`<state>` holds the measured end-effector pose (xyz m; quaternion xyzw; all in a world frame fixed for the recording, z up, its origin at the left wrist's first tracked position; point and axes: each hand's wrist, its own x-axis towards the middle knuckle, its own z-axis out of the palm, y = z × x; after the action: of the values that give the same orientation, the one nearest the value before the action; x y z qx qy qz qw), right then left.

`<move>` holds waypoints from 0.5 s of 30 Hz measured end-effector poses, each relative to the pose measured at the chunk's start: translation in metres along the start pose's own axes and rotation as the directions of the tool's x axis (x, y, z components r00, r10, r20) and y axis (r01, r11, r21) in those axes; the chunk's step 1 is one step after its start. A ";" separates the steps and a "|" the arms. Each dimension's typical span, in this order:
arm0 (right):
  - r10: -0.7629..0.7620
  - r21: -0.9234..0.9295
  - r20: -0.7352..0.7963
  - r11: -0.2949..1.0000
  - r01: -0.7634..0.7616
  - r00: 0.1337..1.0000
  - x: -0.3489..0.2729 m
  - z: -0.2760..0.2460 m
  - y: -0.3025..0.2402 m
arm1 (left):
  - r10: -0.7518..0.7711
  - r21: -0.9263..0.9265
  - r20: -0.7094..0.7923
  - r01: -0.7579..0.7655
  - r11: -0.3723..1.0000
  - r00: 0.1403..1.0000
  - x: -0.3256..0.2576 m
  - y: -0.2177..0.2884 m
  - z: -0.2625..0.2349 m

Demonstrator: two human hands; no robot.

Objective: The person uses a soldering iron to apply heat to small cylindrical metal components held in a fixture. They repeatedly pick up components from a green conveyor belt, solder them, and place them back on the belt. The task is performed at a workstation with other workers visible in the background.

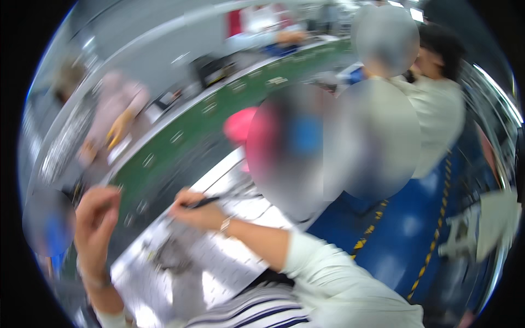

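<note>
Motion blur smears the whole picture. My right hand (199, 214) is closed round a slim black pen-like tool (203, 202), held above the white work surface (235, 262). Raised at the left, beyond the surface's left edge, is my left hand (95, 229). Its fingers curl toward the thumb as in a pinch, and whatever may be between the tips is too blurred to make out. A grey, tangled-looking item (174, 256) lies on the surface between my two forearms. Its kind cannot be told.
A green-fronted bench (180, 136) runs behind, with people working along it. A black box (210, 71) stands on it. At the right another person in a pale top (437, 115) is close by. Yellow-black tape (432, 240) marks the blue floor (402, 224). Blurred discs hide parts.
</note>
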<state>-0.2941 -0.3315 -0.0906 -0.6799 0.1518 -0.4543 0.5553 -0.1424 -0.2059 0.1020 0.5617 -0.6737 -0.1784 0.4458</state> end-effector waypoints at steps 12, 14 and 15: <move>0.283 0.256 -0.050 0.931 -0.262 0.958 -0.008 -0.026 -0.053 | -0.545 -0.583 -0.051 0.418 0.697 0.837 -0.110 -0.121 0.011; 0.219 0.309 0.030 0.926 -0.217 0.975 -0.012 -0.028 -0.050 | -0.534 -0.645 0.088 0.457 0.613 0.841 -0.104 -0.123 0.022; 0.213 0.324 0.076 0.919 -0.227 0.974 -0.013 -0.027 -0.051 | -0.540 -0.672 0.164 0.494 0.552 0.826 -0.100 -0.121 0.024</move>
<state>-0.3377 -0.3214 -0.0517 -0.5646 0.1379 -0.3945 0.7117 -0.0922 -0.1578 -0.0407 0.5322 -0.3482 -0.5207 0.5695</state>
